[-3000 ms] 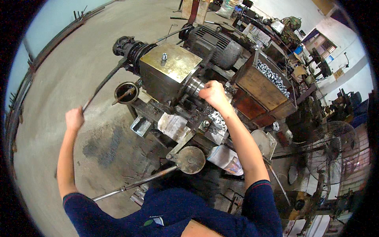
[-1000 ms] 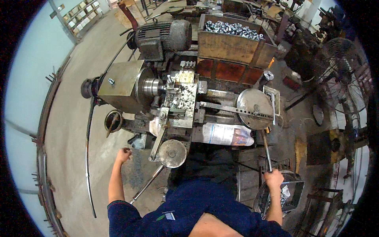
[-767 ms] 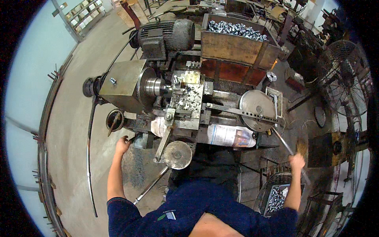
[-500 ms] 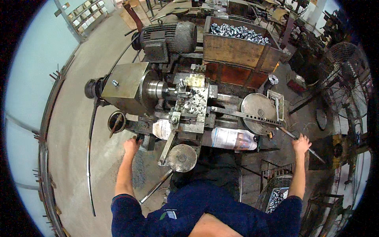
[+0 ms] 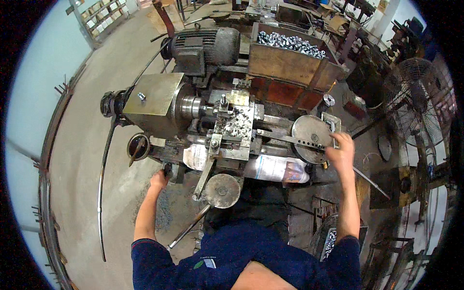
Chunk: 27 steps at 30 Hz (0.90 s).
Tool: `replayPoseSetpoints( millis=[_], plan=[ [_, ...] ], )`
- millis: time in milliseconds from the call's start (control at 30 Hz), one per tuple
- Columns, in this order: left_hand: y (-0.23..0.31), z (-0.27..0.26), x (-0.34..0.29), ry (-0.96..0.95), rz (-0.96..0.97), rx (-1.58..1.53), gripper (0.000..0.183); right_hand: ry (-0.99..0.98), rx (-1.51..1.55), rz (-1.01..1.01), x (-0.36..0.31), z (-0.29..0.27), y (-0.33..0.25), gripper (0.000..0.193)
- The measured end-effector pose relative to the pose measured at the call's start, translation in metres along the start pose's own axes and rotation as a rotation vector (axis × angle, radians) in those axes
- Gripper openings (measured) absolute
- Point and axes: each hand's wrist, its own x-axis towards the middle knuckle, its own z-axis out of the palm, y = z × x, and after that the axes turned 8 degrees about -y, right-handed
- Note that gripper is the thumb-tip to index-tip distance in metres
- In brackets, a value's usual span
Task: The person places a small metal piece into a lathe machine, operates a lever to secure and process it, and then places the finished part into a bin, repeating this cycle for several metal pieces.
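Observation:
In front of me stands a small lathe with a shiny chuck [image 5: 192,108] and a tool slide [image 5: 234,126] strewn with dark metal chips. My left hand [image 5: 158,179] is closed round a dark knob [image 5: 167,169] at the lathe's near left corner. Fingers apart, my right hand [image 5: 342,151] hovers by the right edge of a round metal plate [image 5: 311,137] and the end of a perforated flat bar [image 5: 296,140]; nothing shows in it. A long steel lever [image 5: 372,182] sticks out to the right below that hand. A small metal part [image 5: 141,96] lies on the headstock cover [image 5: 153,99].
A wooden crate [image 5: 281,63] heaped with shiny metal parts stands behind the lathe, beside a motor [image 5: 206,46]. A second round plate [image 5: 223,190] with a lever [image 5: 189,227] is close to my body. A fan [image 5: 416,104] stands at right; a parts container [image 5: 330,244] sits low right.
My right hand has let go of the long lever and moved left and up to the round plate. My left hand stays at the knob. The view has shifted slightly.

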Motion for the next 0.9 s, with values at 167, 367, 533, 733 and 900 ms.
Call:
replayPoseSetpoints(
  millis=[167,367,533,733,900],
  plan=[
    [-0.044,-0.075,-0.029,0.079,0.147,-0.258,0.043,0.028,0.280,-0.623,0.091,0.042,-0.162,0.040],
    [-0.086,-0.200,-0.126,0.845,-0.056,-0.277,0.030,-0.313,-0.203,-0.704,0.146,0.113,-0.269,0.033],
    [-0.130,-0.126,-0.149,0.845,-0.332,0.273,0.045,-0.529,-0.221,-0.668,0.152,0.130,-0.300,0.028],
    [-0.064,-0.162,-0.155,0.678,-0.414,-0.015,0.044,-0.508,-0.187,-0.641,0.154,0.131,-0.292,0.025],
    [-0.039,-0.147,-0.161,0.596,-0.391,-0.002,0.038,-0.465,-0.187,-0.643,0.152,0.141,-0.292,0.022]
  ],
)
